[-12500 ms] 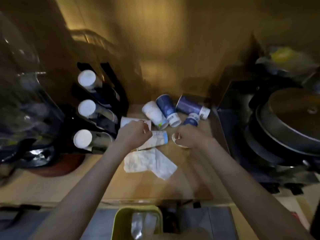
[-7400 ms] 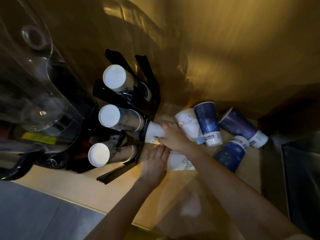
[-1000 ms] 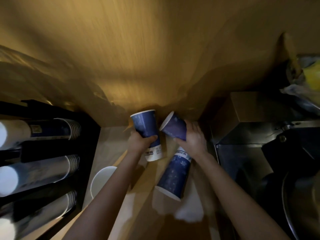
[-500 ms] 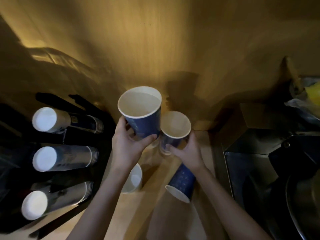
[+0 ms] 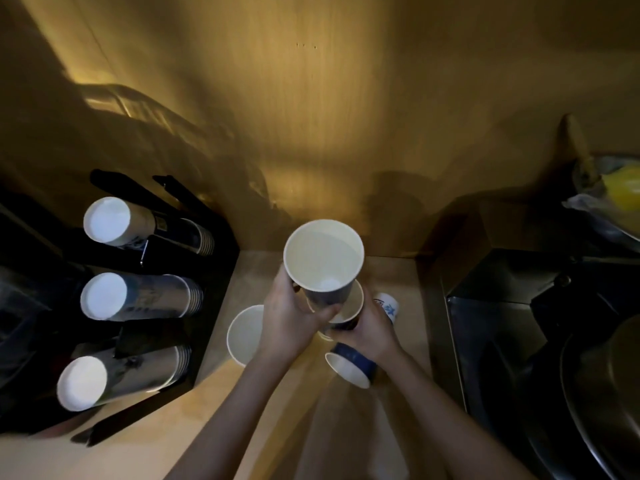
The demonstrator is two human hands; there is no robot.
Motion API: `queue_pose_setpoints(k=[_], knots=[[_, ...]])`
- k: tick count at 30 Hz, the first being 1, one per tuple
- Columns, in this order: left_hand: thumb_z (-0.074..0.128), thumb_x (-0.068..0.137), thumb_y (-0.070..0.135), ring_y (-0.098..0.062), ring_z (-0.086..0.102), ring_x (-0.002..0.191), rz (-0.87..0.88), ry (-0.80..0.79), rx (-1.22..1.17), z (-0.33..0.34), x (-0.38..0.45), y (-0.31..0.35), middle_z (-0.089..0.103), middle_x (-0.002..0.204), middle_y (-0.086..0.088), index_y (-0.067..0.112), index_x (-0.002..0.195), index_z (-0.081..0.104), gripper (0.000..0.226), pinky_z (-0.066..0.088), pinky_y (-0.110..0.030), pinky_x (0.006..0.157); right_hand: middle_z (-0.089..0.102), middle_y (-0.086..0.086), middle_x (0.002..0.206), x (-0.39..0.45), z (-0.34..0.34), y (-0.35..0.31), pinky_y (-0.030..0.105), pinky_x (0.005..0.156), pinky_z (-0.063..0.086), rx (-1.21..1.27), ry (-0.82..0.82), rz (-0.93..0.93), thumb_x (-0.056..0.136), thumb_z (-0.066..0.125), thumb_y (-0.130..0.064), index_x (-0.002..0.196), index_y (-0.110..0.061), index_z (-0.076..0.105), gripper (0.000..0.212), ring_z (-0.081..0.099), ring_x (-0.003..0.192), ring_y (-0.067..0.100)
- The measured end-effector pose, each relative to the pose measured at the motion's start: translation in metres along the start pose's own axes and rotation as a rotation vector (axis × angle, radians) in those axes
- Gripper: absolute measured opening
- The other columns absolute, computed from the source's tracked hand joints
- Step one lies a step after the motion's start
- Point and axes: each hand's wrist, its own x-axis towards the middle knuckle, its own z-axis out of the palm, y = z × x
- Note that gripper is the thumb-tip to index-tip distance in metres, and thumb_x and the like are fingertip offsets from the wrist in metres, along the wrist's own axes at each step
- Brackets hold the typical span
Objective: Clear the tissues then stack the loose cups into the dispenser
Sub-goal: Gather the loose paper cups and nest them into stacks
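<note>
Above the counter (image 5: 263, 403): two blue cups being nested, upper cup (image 5: 323, 261) gripped by left hand (image 5: 287, 323), lower cup (image 5: 348, 315) by right hand (image 5: 375, 329). Three loose cups (image 5: 349, 365) lie below; dispenser (image 5: 214, 271) at left holds three stacks.

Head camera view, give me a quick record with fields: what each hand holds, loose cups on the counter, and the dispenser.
left hand: grips large blue cup, mouth up, bottom entering the second cup
right hand: grips second cup, mostly hidden
loose cups: white cup and blue cup on their sides; a small white cup
dispenser: three rows of stacked cups
tissues: none visible
</note>
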Motion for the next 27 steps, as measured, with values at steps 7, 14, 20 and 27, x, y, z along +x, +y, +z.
queue_pose_setpoints(k=[7,14,20,27], knots=[[0.086,0.051,0.03,-0.009,0.048,0.112,-0.018,-0.092,0.121,0.012,-0.007,-0.016,0.055,0.128,-0.002,0.022,0.129,0.035,0.094,0.038,-0.021,0.084,0.056,-0.003,0.127,-0.001,0.0,-0.002,0.02,0.085,0.04,0.036,-0.021,0.031,0.058,0.084,-0.036,0.132,-0.025,0.033,0.09,0.051,0.116,0.013],[0.084,0.053,0.04,-0.018,0.027,0.137,-0.014,-0.248,0.168,0.015,-0.003,-0.013,0.028,0.151,-0.004,0.016,0.142,0.017,0.113,0.024,-0.026,0.107,0.054,0.0,0.129,0.002,-0.002,-0.001,0.026,0.092,0.044,0.043,-0.064,0.044,0.058,0.085,-0.033,0.131,-0.023,0.033,0.091,0.051,0.117,0.016],[0.081,0.057,0.042,-0.02,0.026,0.136,-0.048,-0.344,0.247,0.03,0.008,-0.014,0.025,0.151,-0.007,0.012,0.141,0.019,0.109,0.026,-0.03,0.107,0.057,0.004,0.125,0.0,-0.01,-0.007,0.042,0.095,0.047,-0.036,-0.074,0.02,0.058,0.084,-0.034,0.129,-0.02,0.036,0.087,0.053,0.114,0.021],[0.085,0.053,0.032,-0.02,0.039,0.123,-0.03,-0.3,0.201,0.03,0.007,-0.024,0.038,0.139,-0.005,0.016,0.135,0.029,0.101,0.029,-0.022,0.091,0.05,0.003,0.131,-0.013,-0.036,0.005,0.038,0.104,0.036,-0.496,-0.201,-0.078,0.082,0.057,-0.016,0.12,-0.021,0.049,0.04,0.041,0.127,0.021]])
